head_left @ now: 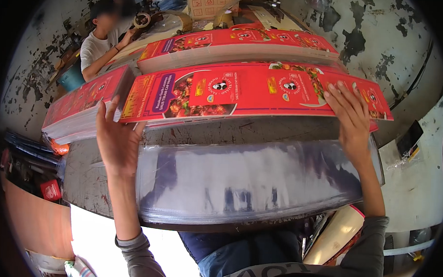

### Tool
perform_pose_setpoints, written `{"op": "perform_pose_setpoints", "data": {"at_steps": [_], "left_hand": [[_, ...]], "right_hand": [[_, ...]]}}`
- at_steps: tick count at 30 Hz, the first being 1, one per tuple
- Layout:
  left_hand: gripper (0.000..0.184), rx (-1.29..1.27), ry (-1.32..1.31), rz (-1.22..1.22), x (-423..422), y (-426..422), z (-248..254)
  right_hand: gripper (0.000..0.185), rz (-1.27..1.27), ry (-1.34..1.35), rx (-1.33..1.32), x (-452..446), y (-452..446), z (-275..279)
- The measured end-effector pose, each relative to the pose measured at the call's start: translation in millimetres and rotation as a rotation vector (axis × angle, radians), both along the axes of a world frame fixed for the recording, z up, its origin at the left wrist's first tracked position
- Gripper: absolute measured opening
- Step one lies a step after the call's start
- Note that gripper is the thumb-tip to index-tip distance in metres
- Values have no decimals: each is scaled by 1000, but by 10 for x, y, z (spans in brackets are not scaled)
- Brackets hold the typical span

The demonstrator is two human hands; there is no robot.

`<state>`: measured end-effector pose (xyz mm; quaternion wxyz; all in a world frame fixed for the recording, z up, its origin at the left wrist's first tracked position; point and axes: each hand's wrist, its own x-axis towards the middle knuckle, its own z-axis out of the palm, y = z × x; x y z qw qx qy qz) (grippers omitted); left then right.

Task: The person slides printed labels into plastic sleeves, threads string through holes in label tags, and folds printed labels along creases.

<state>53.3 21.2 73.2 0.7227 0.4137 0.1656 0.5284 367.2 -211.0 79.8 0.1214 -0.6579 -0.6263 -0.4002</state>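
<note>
A long red printed sheet [252,98] with panda logos and food pictures lies across the middle, over a stack whose lower edge shows beneath it. My right hand [350,116] rests on its right part, fingers stretched flat over the print; the thumb is hidden. At the sheet's left end is my left hand [118,140], its fingers apart and pointing upward, the thumb close to the sheet's lower corner. Whether that thumb touches the sheet I cannot tell. Nearer to me, between my forearms, lies a stack of clear plastic sleeves [249,183] with a glossy surface.
Another stack of red printed sheets [86,102] stands at the left, and a further stack [239,46] lies behind. All rest on a scratched dark table [96,175]. A person in a white shirt [100,49] sits at the far left. A cardboard box [211,5] stands at the back.
</note>
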Motion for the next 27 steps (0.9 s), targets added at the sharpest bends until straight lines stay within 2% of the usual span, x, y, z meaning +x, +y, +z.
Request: {"op": "perform_pose_setpoints", "data": {"at_steps": [2,4,5,7,8,9,10,12,14,16,17,18,20,21,23,26,27], "left_hand": [[45,66,22,72,-148,-88,-21],[41,218,207,222,-349,-234,-73],[41,218,205,215,-439,-342,-103],[40,425,508,323,-616,-559,-188],[40,423,514,314,-694,-649,-276],[39,491,751,323,-787,-736,-395],[37,553,997,336,-861,-792,-474],[38,889,1479,578,-785,-976,-544],[40,820,1398,683,-690,-1059,-585],[41,917,1411,770,-513,-1124,-525],[42,971,1392,737,-365,-1172,-483],[45,1024,1371,705,-199,-1227,-435],[45,1154,1395,479,102,-1338,-360],[45,1151,1401,482,170,-1345,-379],[49,1355,1531,140,253,-1332,-440],[50,1287,1588,162,167,-1346,-405],[51,1209,1595,161,103,-1333,-424]], "right_hand": [[36,6,26,27,-199,-242,-56],[32,22,46,54,-355,-450,-116],[26,28,58,60,-431,-563,-153],[26,16,80,57,-553,-735,-214],[34,175,284,-5,-603,-775,-237],[45,345,490,-70,-648,-796,-266],[45,358,503,-76,-665,-810,-319],[63,377,534,-110,-673,-792,-444],[68,353,580,-132,-771,-696,-403],[71,231,725,-60,-977,-507,-317],[72,214,654,-179,-1052,-433,-285],[72,222,655,-189,-1171,-329,-271],[74,246,594,-359,-1409,-117,-243],[74,252,596,-360,-1475,-33,-318],[77,98,416,-486,-1547,80,-528],[78,57,560,-546,-1455,-60,-429],[83,-8,544,-546,-1366,-111,-414]]}}
